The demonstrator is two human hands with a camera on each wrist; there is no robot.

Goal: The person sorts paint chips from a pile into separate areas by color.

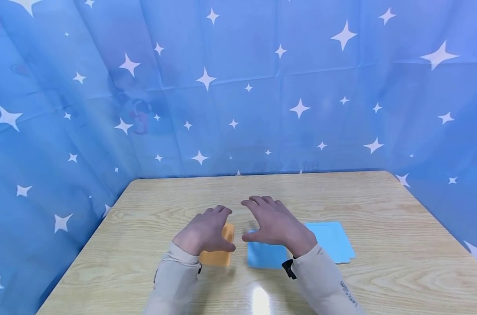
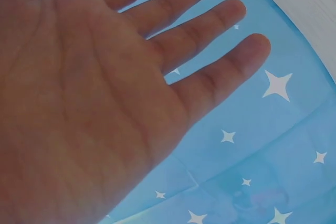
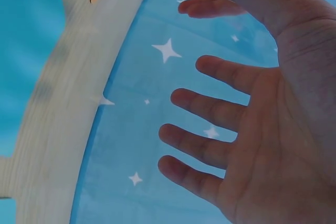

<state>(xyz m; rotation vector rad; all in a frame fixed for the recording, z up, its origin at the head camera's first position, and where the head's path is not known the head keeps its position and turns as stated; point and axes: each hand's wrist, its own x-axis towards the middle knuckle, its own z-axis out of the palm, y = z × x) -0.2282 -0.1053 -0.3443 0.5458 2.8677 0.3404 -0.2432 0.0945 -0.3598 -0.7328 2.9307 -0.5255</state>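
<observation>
Both hands hover over the table with fingers spread and nothing in them. My left hand is above an orange sheet and hides part of it. Its bare palm and straight fingers fill much of the left wrist view. To its right, my right hand overlaps a blue sheet in the head view. The two thumbs point toward each other with a gap between them. In the right wrist view the right palm faces the camera, its fingers apart. A lighter blue stack of sheets lies right of the right wrist.
The sheets lie on a wood-grain table with a rounded far right corner. A blue curtain with white stars hangs behind the table and along its sides. Light-coloured sleeves cover both forearms, with a dark band at the right wrist.
</observation>
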